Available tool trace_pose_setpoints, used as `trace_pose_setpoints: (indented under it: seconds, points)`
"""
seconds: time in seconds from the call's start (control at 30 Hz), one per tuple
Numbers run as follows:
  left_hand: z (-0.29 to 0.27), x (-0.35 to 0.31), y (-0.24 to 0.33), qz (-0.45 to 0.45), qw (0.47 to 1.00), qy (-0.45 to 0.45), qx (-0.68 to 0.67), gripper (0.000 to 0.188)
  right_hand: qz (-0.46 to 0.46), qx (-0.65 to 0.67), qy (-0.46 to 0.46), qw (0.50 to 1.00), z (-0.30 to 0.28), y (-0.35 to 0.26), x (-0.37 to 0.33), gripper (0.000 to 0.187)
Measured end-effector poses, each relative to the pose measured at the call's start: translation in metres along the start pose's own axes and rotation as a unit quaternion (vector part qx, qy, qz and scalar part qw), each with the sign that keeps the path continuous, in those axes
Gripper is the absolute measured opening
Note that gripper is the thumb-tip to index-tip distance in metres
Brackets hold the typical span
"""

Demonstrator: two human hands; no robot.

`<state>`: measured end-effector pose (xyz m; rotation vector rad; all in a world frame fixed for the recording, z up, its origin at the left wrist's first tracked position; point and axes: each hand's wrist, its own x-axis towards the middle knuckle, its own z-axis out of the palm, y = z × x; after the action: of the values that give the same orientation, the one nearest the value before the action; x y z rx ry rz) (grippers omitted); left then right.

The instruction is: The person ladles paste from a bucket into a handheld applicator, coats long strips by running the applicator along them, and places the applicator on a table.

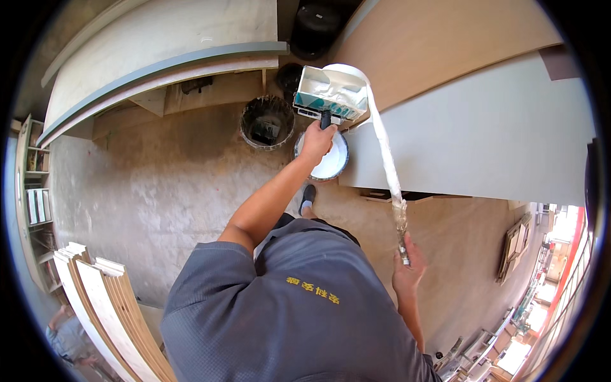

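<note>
My left hand [316,141] is closed around the black handle of a glue spreader [313,104], a box-shaped hopper with teal marks and white glue inside. It is held above a bucket of white glue [329,164]. In my right hand [408,266] is the brown lower end of a long stick [386,153], thickly coated in white. The stick's far end has a rounded white part against the spreader's right rim; whether it is a scoop I cannot tell. My left arm reaches forward, while the right stays low beside my body.
A dark-crusted bucket [267,124] stands left of the glue bucket. Large grey and brown boards [458,127] lie at the right. At far left is a pale-topped bench [165,38]. Stacked planks [108,293] stand near left, with another person [70,337] beyond them.
</note>
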<state>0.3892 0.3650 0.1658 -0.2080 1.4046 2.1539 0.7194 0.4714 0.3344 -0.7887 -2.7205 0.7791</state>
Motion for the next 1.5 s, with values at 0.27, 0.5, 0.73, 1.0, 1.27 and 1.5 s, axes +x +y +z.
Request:
trace_pose_setpoints:
  seconds: [0.27, 0.5, 0.73, 1.0, 1.27, 1.5]
  points:
    - [-0.001, 0.005, 0.011, 0.011, 1.0, 0.026, 0.005, 0.019, -0.01, -0.026, -0.014, 1.0, 0.007, 0.02, -0.004, 0.049]
    - [-0.023, 0.028, 0.01, 0.024, 0.998, 0.065, -0.006, 0.018, -0.054, -0.041, -0.03, 0.997, 0.013, 0.009, 0.001, 0.05]
    - [-0.061, 0.022, 0.024, 0.029, 0.995, 0.093, 0.033, 0.016, 0.043, 0.076, -0.07, 0.994, 0.002, 0.048, 0.01, 0.054]
    - [-0.11, 0.001, 0.048, -0.005, 0.994, 0.091, -0.056, 0.017, 0.316, 0.612, -0.295, 0.663, 0.023, 0.122, 0.058, 0.07]
    - [-0.133, -0.091, 0.08, 0.005, 0.982, 0.178, -0.059, 0.015, 0.423, 0.489, -0.357, 0.674, 0.149, 0.206, 0.181, 0.038]
    - [-0.126, -0.186, 0.068, 0.004, 0.946, 0.323, 0.017, 0.016, 0.503, 0.469, -0.394, 0.61, 0.337, 0.262, 0.239, 0.016]
